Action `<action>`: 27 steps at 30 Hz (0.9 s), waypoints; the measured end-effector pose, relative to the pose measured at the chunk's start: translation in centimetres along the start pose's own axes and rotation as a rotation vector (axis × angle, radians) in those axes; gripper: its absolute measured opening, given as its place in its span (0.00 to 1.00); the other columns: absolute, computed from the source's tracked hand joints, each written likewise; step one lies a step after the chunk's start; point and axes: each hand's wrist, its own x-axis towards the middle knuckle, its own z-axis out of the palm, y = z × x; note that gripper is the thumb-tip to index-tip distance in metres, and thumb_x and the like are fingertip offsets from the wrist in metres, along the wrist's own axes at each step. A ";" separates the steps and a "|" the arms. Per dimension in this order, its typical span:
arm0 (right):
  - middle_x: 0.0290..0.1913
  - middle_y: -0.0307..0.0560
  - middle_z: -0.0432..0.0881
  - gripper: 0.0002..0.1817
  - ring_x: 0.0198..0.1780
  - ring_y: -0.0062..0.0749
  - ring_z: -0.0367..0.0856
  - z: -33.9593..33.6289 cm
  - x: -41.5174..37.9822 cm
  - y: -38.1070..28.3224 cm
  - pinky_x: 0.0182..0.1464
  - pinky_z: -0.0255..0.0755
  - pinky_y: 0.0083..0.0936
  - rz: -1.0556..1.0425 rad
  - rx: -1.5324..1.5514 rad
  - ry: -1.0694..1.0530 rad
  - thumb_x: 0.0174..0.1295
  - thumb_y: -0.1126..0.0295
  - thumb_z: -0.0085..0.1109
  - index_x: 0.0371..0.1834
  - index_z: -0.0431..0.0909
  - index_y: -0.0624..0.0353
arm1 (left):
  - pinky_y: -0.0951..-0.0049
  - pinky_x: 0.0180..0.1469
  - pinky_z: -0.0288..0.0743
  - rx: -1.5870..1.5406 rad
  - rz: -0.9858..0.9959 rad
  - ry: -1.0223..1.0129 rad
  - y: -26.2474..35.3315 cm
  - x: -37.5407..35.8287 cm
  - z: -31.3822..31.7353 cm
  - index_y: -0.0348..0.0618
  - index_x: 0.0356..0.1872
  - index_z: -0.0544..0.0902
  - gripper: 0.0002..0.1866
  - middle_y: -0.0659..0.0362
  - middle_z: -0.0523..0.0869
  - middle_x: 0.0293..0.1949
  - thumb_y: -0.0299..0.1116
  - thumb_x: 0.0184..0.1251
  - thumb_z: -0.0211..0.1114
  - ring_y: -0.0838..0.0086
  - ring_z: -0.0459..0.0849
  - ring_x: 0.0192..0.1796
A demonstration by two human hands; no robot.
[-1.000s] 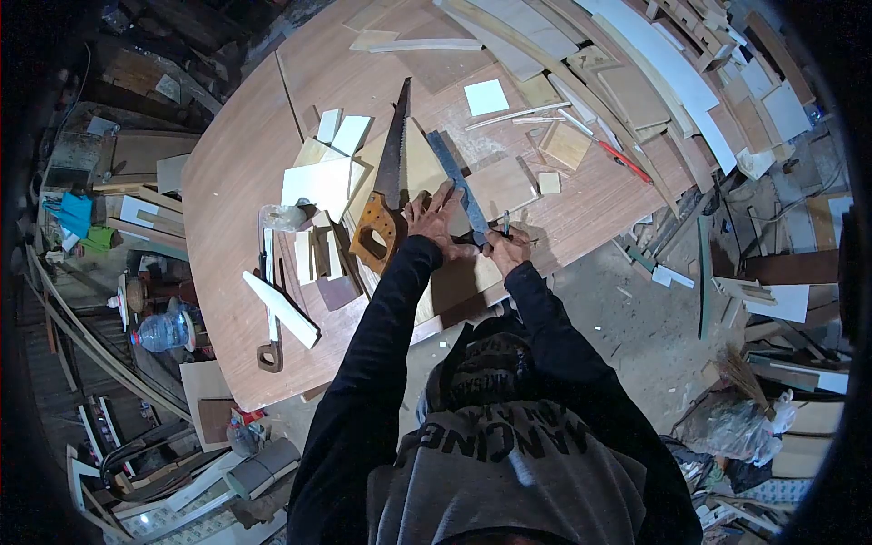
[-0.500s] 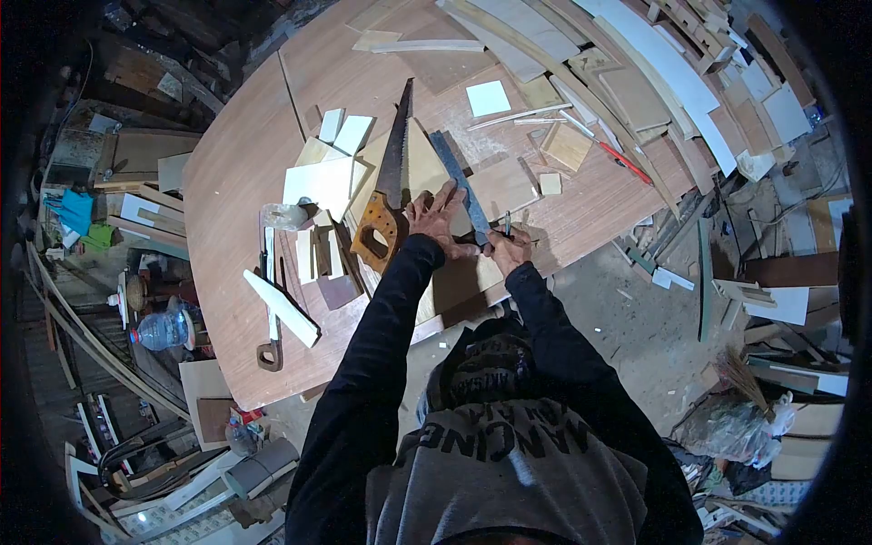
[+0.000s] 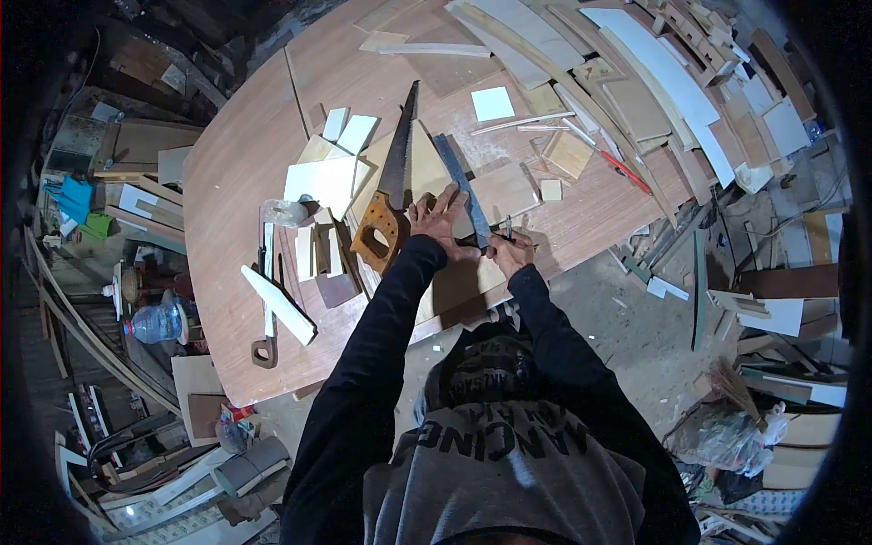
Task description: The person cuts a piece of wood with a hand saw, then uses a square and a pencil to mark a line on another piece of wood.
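My left hand (image 3: 436,222) presses flat, fingers spread, on a metal ruler (image 3: 460,182) that lies across a pale wooden board (image 3: 454,282) on the round wooden table (image 3: 236,163). Close beside it, my right hand (image 3: 509,250) is closed around a pen (image 3: 507,227) whose tip rests on the board at the ruler's edge. A handsaw (image 3: 389,182) with a wooden handle lies just left of my left hand, its blade pointing away from me.
Cut wood blocks and white panels (image 3: 322,182) are piled left of the saw. A second saw handle (image 3: 265,350) lies near the table's front left edge. Planks and offcuts (image 3: 654,82) crowd the far right. A water bottle (image 3: 156,322) stands on the cluttered floor at left.
My hands hold almost the same pose on the ruler and board; the view has shifted slightly down and right. The pen hand has barely moved along the ruler.
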 end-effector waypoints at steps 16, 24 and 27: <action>0.26 0.45 0.81 0.02 0.20 0.27 0.77 0.1 0.0 0.0 0.23 0.68 0.22 -0.018 -0.066 0.064 0.56 0.80 0.63 0.30 0.79 0.63 | 0.33 0.72 0.42 -0.003 0.012 0.028 -0.6 0.2 1.0 0.64 0.75 0.57 0.65 0.65 0.50 0.77 0.65 0.26 0.77 0.43 0.51 0.74; 0.23 0.44 0.81 0.03 0.21 0.25 0.76 0.4 -0.5 -0.9 0.25 0.68 0.22 0.014 -0.069 0.053 0.56 0.76 0.64 0.29 0.79 0.61 | 0.35 0.73 0.43 0.034 -0.002 -0.013 -0.2 0.1 0.2 0.66 0.76 0.52 0.68 0.64 0.49 0.77 0.66 0.26 0.79 0.39 0.49 0.74; 0.22 0.43 0.81 0.04 0.21 0.25 0.77 0.3 -0.4 -0.9 0.26 0.69 0.23 0.010 -0.108 0.048 0.58 0.75 0.62 0.30 0.81 0.64 | 0.34 0.73 0.42 0.016 0.005 -0.010 -0.1 0.0 0.0 0.64 0.75 0.56 0.64 0.64 0.50 0.77 0.65 0.28 0.77 0.43 0.50 0.74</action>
